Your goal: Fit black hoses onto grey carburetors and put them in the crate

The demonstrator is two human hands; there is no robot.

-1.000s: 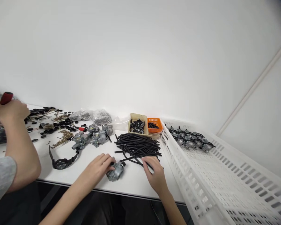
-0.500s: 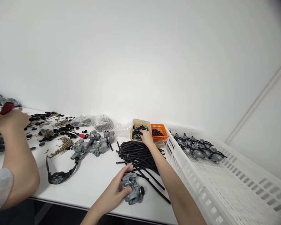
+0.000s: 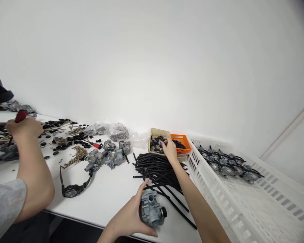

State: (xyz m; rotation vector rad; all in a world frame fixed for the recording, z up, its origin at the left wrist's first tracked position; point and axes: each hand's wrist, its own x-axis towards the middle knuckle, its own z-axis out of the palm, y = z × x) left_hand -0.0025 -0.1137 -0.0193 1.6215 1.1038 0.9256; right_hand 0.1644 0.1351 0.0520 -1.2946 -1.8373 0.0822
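The person's bare left hand, near the middle, curves with thumb and forefinger spread wide; the bare right forearm slants from near right toward the far middle; the bare right hand dips there, fingers bent.

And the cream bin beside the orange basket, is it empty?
Not empty: small dark parts show inside the cream bin, with the right hand's fingers down at them.

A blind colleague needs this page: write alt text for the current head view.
The left hand cups a grey metal part at a white table; the right hand reaches into a cream tray of parts. Black hoses lie nearby; a white crate stands at right; at left a co-worker's hand grips a red tool handle.
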